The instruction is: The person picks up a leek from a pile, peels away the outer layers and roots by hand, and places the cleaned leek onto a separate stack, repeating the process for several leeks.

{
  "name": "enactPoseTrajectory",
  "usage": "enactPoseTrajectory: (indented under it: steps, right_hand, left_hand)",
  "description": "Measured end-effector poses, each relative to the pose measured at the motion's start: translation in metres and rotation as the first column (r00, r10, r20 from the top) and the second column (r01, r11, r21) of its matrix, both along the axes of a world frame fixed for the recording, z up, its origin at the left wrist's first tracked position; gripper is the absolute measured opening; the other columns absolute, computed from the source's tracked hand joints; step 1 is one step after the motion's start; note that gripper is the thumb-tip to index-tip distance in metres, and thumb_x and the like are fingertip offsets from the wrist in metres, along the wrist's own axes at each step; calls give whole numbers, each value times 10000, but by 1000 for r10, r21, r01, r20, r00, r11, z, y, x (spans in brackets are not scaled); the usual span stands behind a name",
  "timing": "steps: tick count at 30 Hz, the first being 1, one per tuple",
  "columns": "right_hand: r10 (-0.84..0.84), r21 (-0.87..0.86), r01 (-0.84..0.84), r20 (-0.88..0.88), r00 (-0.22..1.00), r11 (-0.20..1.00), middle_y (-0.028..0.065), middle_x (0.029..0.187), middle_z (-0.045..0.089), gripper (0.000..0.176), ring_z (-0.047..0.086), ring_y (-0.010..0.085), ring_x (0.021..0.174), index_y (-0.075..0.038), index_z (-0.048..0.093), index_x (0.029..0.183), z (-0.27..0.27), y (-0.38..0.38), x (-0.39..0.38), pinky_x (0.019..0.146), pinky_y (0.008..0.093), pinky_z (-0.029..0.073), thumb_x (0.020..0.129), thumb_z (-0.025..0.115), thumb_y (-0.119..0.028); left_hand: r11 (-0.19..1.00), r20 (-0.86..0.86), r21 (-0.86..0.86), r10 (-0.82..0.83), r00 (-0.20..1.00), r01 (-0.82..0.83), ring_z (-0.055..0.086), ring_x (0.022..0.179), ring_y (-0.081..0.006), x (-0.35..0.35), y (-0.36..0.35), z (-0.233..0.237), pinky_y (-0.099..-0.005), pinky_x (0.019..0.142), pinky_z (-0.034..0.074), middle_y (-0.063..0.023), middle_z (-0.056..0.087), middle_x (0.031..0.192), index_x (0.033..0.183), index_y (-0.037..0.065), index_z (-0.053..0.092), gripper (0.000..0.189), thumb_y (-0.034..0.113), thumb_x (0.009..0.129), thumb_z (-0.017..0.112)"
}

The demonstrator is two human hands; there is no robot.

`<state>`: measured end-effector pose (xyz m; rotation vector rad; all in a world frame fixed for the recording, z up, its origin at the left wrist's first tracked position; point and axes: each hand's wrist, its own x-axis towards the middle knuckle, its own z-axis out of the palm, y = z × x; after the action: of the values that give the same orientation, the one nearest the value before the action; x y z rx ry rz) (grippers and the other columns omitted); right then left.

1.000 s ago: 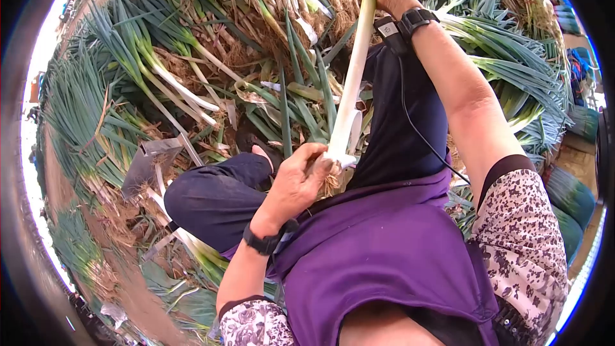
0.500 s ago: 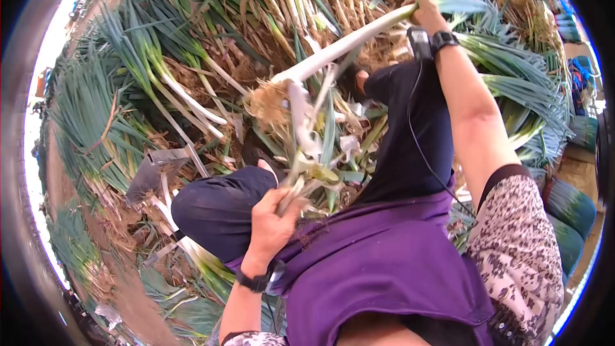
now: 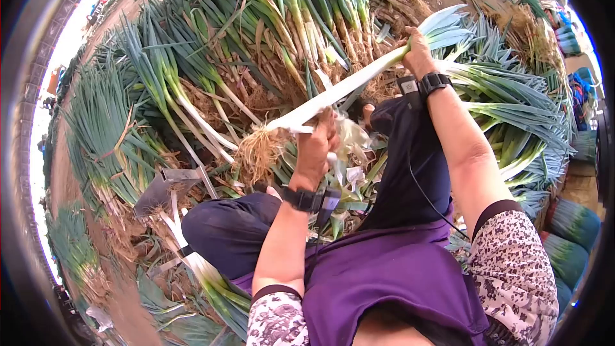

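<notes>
A long white leek (image 3: 346,86) lies slantwise across the middle of the view, roots (image 3: 257,152) at lower left and green leaves (image 3: 442,29) at upper right. My right hand (image 3: 418,53) is closed around it just below the leaves. Near the root end, my left hand (image 3: 318,147) has curled fingers against the underside of the white stalk; motion blurs the fingertips. Pale loose leek leaves (image 3: 352,140) hang beside this hand, and a small white piece shows at its edge.
Piled leeks (image 3: 282,19) stand at the back and left. More trimmed leeks (image 3: 519,115) lie at right. A metal stand (image 3: 168,187) is by my left knee, holding a leek bundle (image 3: 208,275). Leaf scraps (image 3: 355,176) cover the ground between my legs. Bound green bundles (image 3: 567,237) sit at far right.
My left hand has moved up from my lap, where it held torn leaf strips, to the leek's root end. My right hand still holds the leek, now slightly lower in view.
</notes>
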<state>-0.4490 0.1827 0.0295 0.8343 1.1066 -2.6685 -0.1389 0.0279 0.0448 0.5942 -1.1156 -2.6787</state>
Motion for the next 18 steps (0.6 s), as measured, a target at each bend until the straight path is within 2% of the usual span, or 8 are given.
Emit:
enactPoseTrajectory:
  steps: [2, 6, 8, 13, 14, 15, 16, 18]
  right_hand:
    - [8, 21, -8, 7, 1000, 1000, 45, 635, 427, 201, 396, 159, 450, -94, 456, 756, 10, 12, -1, 410, 294, 414, 758, 656, -80]
    - [-12, 75, 13, -13, 1000, 997, 66, 586, 428, 245, 445, 203, 442, -87, 491, 780, -18, 47, -39, 396, 348, 421, 735, 725, -143]
    - [120, 258, -93, -90, 989, 962, 73, 586, 466, 253, 470, 209, 448, -72, 520, 781, -30, 57, -40, 407, 357, 427, 711, 753, -141]
    - [110, 269, -101, -20, 994, 958, 37, 610, 437, 233, 435, 154, 442, -94, 472, 804, -11, 67, -35, 428, 324, 426, 790, 691, -173]
    - [97, 252, -77, -67, 993, 965, 39, 608, 437, 236, 437, 154, 449, -95, 471, 801, -9, 65, -30, 429, 322, 424, 791, 692, -178]
    - [87, 230, -58, -119, 989, 971, 41, 605, 436, 239, 439, 153, 455, -96, 470, 799, -5, 60, -26, 431, 320, 423, 793, 693, -182]
    - [90, 224, -60, -126, 988, 973, 41, 605, 436, 239, 439, 153, 455, -96, 470, 799, -4, 54, -24, 431, 320, 423, 793, 693, -182]
    - [34, 75, -21, -169, 985, 997, 58, 607, 479, 250, 458, 166, 436, -61, 496, 824, -2, 45, -21, 404, 331, 444, 736, 725, -104]
  left_hand:
    - [984, 116, -118, -117, 986, 130, 360, 468, -39, 29, 1, 11, -216, 420, 256, 52, 422, 585, 809, 52, 559, 179, 173, 937, 532]
    - [972, 197, -63, -212, 957, 228, 362, 473, -34, 110, -22, 4, -209, 432, 273, 52, 435, 597, 845, 40, 567, 142, 146, 929, 522]
    - [908, 317, -269, -233, 919, 323, 372, 487, -29, 144, -14, 10, -203, 441, 284, 45, 456, 609, 886, 22, 575, 122, 110, 926, 500]
    - [975, 341, -92, -161, 926, 203, 451, 546, -47, 201, -24, 20, -204, 486, 366, 27, 523, 689, 956, -15, 592, 135, 98, 895, 552]
    - [886, 429, -368, -106, 897, 281, 464, 526, -71, 202, -23, 22, -221, 481, 377, 13, 522, 664, 935, -18, 584, 147, 118, 880, 592]
    - [713, 490, -604, -20, 872, 356, 476, 506, -96, 196, -23, 27, -237, 477, 388, -1, 520, 638, 913, -20, 576, 175, 138, 865, 631]
    - [574, 466, -714, -38, 884, 401, 562, 615, -188, 183, -26, 28, -312, 588, 464, -51, 595, 721, 994, -47, 586, 355, 227, 806, 713]
    - [-26, 588, -804, 115, 801, 594, 572, 972, -316, 155, -35, 38, -394, 838, 458, -194, 611, 1074, 1159, -48, 528, 673, 379, 705, 783]
